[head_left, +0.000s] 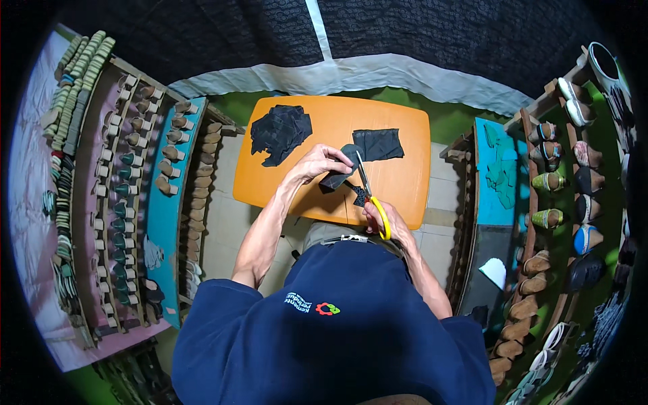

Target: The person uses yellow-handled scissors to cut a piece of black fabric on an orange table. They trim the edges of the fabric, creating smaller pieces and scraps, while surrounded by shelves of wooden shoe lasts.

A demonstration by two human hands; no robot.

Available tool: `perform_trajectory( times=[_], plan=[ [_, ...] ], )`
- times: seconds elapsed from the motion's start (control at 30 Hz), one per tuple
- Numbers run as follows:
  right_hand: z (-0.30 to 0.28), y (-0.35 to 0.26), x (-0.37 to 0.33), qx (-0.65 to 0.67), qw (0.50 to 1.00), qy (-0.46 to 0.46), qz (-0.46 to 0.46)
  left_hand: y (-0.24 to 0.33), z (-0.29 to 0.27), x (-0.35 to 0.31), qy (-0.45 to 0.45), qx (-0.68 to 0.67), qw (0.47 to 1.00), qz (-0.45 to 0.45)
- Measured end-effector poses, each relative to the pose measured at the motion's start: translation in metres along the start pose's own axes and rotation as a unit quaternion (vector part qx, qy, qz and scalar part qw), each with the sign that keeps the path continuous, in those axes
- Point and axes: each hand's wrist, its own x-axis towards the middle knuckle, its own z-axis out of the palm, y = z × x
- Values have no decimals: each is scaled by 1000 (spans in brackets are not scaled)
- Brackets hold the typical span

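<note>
The step in hand appears to be trimming: the left hand (pixel 320 163) has its fingers clamped on a dark, round-ended piece of cloth (pixel 342 176) above the orange tabletop (pixel 331 116), while the right hand's (pixel 394 219) fingers are wrapped around yellow-handled metal scissors (pixel 384 223). The next cut likely calls for keeping the edge steady and clear of the fingertips. The cloth extends beyond and below the left fingers, just beside the blades; whether they touch it, I cannot tell.

Dark piece (pixel 335 179), perhaps cloth, in the left hand (pixel 320 163), yellow-handled scissors (pixel 366 181) in the right hand (pixel 397 219), at an orange table (pixel 405 182).
</note>
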Motion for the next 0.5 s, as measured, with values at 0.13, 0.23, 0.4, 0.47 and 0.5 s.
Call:
perform_trajectory(
  times=[0.13,0.23,0.4,0.47,0.5],
  plan=[
    [-3,-10,-3,-6,999,-8,32,-4,-2,3,-27,8,1000,-10],
    [-6,-9,-2,-1,999,-21,43,-3,-3,5,-42,16,999,-18],
    [-6,-12,-5,0,999,-5,42,-1,-2,8,-50,25,998,-23],
    [-8,-14,-5,-23,998,-2,53,-2,-2,8,-50,15,998,-26],
    [-9,-15,-5,-35,998,-1,58,-2,-3,9,-49,17,998,-30]
  ],
)
